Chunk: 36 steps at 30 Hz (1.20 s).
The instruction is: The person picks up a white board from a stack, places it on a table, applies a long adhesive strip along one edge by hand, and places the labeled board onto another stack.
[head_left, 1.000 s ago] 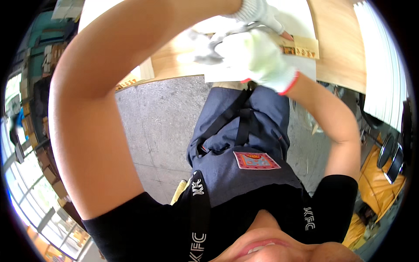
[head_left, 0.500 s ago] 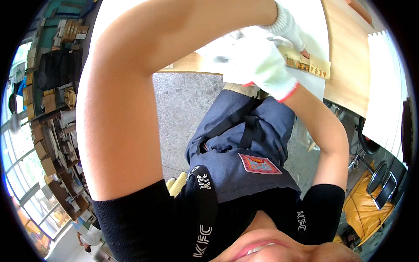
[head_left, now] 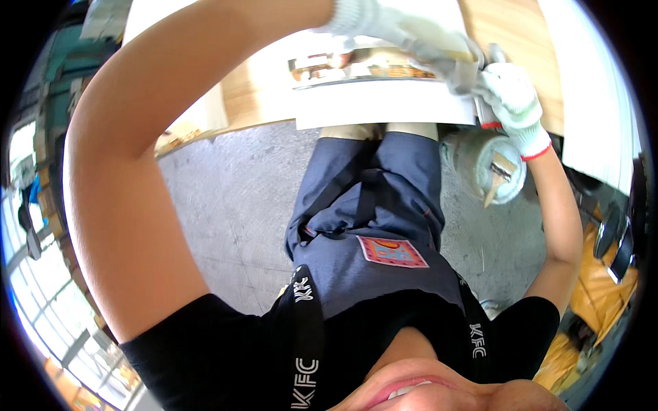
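Printed strip (head_left: 387,67) overlies white paper (head_left: 384,103) on wooden table (head_left: 504,29) above grey floor (head_left: 219,198).

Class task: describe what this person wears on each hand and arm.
The left hand has a pale knitted glove with a ribbed cuff. The right glove is white and knitted, its cuff edged red. Both sleeves are short and black.

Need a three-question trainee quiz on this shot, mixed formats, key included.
1. True or false: the right hand is completely bare.
2. Which tool sits at the round tub? (a) hammer (b) brush (c) scissors
3. Fill in: the plain sheet on the wearer's side of the printed strip is coloured ____.

Key: 1. False, it is gloved. 2. b. 3. White.
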Available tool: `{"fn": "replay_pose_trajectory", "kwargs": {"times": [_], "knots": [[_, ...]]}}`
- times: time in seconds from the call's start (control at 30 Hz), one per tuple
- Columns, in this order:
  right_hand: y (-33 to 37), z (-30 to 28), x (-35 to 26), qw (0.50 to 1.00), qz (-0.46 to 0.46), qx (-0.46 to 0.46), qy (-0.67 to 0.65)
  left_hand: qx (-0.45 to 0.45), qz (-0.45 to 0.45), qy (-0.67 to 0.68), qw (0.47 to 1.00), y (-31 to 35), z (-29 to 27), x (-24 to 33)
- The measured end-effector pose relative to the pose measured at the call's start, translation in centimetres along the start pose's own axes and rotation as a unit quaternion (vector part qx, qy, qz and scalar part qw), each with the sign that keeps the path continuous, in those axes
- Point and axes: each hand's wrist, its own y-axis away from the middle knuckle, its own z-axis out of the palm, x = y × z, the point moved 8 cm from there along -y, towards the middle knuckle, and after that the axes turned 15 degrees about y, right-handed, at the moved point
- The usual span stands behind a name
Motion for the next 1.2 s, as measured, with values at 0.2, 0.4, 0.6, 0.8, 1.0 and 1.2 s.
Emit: {"fn": "replay_pose_trajectory", "kwargs": {"times": [0.2,0.4,0.6,0.8,1.0,1.2], "knots": [[4.4,0.0,7.3,0.961,0.124,-0.099,0.226,0.035,-0.031,-0.07,0.996,0.3,0.6,-0.6],[-3.6,0.2,-4.1,0.994,0.04,-0.038,0.091,0.225,0.049,-0.413,0.881,3.8,5.8,1.6],[-1.4,2.6,-0.9,0.969,0.122,-0.151,-0.155,0.293,0.079,0.79,0.533,12.7,14.6,-1.3],[-0.5,4.5,0.6,0.963,0.108,-0.215,-0.121,0.33,0.128,0.916,0.189,13.1,14.4,-3.8],[-1.4,3.0,3.8,0.958,0.239,-0.069,0.143,0.436,0.116,0.874,0.178,9.6,13.3,-7.8],[-3.6,6.6,6.2,0.804,0.377,-0.206,-0.411,0.359,0.166,0.882,0.258,9.3,10.2,-6.4]]}}
